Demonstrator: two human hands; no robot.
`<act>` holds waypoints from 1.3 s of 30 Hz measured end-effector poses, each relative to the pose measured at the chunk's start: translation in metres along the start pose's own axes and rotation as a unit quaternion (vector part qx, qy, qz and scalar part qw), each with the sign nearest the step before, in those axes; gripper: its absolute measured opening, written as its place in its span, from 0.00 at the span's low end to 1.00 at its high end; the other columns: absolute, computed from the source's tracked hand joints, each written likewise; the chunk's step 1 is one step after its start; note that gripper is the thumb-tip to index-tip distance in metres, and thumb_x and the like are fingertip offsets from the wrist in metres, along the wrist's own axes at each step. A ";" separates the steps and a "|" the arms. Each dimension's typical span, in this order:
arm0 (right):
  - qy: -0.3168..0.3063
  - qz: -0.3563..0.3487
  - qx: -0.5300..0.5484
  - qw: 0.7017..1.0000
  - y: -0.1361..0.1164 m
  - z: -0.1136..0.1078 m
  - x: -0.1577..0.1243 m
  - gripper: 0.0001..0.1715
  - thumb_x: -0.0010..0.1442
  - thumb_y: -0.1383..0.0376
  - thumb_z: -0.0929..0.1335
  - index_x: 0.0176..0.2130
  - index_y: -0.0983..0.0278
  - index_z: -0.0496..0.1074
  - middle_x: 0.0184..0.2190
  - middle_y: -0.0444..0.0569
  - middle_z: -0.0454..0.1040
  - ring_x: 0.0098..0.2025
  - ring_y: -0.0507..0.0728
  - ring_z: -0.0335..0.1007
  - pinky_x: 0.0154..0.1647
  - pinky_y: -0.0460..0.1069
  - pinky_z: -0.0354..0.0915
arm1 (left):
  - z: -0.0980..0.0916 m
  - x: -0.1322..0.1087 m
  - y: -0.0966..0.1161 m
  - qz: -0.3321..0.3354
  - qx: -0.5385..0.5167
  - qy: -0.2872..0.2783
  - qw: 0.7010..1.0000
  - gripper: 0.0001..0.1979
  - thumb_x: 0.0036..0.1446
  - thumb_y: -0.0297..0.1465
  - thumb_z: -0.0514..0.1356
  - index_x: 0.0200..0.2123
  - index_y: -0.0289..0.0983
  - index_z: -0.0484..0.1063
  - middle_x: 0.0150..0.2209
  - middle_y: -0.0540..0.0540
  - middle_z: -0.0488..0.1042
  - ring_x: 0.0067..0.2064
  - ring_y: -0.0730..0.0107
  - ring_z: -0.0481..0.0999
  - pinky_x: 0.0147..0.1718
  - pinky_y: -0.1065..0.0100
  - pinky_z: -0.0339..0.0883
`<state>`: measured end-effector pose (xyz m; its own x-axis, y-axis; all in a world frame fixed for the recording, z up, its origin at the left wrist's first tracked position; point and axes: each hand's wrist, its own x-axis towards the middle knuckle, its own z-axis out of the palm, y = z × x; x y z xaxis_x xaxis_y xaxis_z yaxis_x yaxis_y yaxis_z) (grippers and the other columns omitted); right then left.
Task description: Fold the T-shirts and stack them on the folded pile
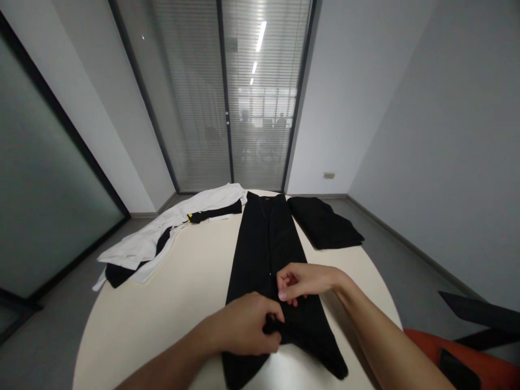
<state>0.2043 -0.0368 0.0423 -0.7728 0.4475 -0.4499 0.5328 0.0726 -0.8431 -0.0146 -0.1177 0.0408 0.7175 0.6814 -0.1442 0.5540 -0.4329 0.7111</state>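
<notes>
A pair of black trousers (254,244) lies lengthwise on the table, waistband at the far end and legs toward me. My left hand (249,325) is closed on the trousers near the leg ends, with a bunched fold of black cloth between thumb and fingers. From that fold, one leg end slants off to the right. Over the right trouser leg, my right hand (298,281) has its fingers curled in, with no cloth visible in them. Whether its underside touches the trousers, I cannot tell.
Folded black clothing (325,222) lies right of the trousers. White garments (162,233) with black cloth among them spread along the left rim of the pale round table (195,271). A red chair (467,360) stands at lower right, and glass panels with blinds (195,97) rise behind.
</notes>
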 end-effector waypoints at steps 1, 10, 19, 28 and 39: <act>-0.009 -0.001 -0.003 1.000 -0.003 0.001 -0.001 0.32 0.52 0.40 0.73 0.33 0.65 0.69 0.28 0.43 0.72 0.29 0.49 0.67 0.25 0.43 0.55 | -0.004 0.002 -0.004 -0.017 -0.047 0.005 0.999 0.08 0.52 0.31 0.62 0.36 0.37 0.76 0.25 0.54 0.71 0.25 0.76 0.66 0.25 0.73 0.56; 0.061 -0.047 -0.094 0.993 -0.016 0.012 -0.003 0.34 0.37 0.50 0.82 0.36 0.64 0.69 0.30 0.38 0.63 0.32 0.49 0.55 0.29 0.44 0.52 | -0.005 0.022 -0.040 -0.105 -0.342 0.057 0.932 0.21 0.43 0.38 0.72 0.37 0.35 0.69 0.22 0.58 0.67 0.23 0.79 0.61 0.24 0.73 0.49; 0.100 -0.105 -0.035 0.989 -0.003 0.012 0.007 0.25 0.48 0.53 0.78 0.41 0.65 0.75 0.29 0.39 0.65 0.31 0.49 0.60 0.31 0.44 0.57 | -0.013 0.026 -0.044 -0.163 -0.328 0.113 0.924 0.30 0.41 0.47 0.72 0.41 0.35 0.69 0.20 0.60 0.64 0.21 0.79 0.57 0.23 0.72 0.44; 0.154 -0.126 -0.022 0.980 -0.003 0.004 0.008 0.25 0.52 0.49 0.76 0.41 0.65 0.80 0.27 0.41 0.69 0.30 0.50 0.61 0.30 0.45 0.56 | -0.026 0.020 -0.044 -0.179 -0.512 0.101 0.834 0.37 0.52 0.58 0.60 0.56 0.37 0.67 0.27 0.49 0.77 0.25 0.70 0.72 0.27 0.70 0.61; 0.377 -0.142 -0.036 0.915 0.024 -0.017 0.019 0.21 0.61 0.50 0.70 0.45 0.64 0.77 0.42 0.49 0.78 0.43 0.58 0.71 0.47 0.51 0.64 | -0.039 0.018 -0.072 -0.039 -0.361 0.206 0.909 0.27 0.54 0.40 0.68 0.53 0.31 0.73 0.49 0.39 0.79 0.51 0.53 0.76 0.51 0.59 0.67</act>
<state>0.2081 -0.0110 0.0185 -0.4405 0.8871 0.1380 0.3903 0.3277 -0.8604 -0.0572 -0.0514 0.0137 0.3859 0.9212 -0.0488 0.0686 0.0241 0.9974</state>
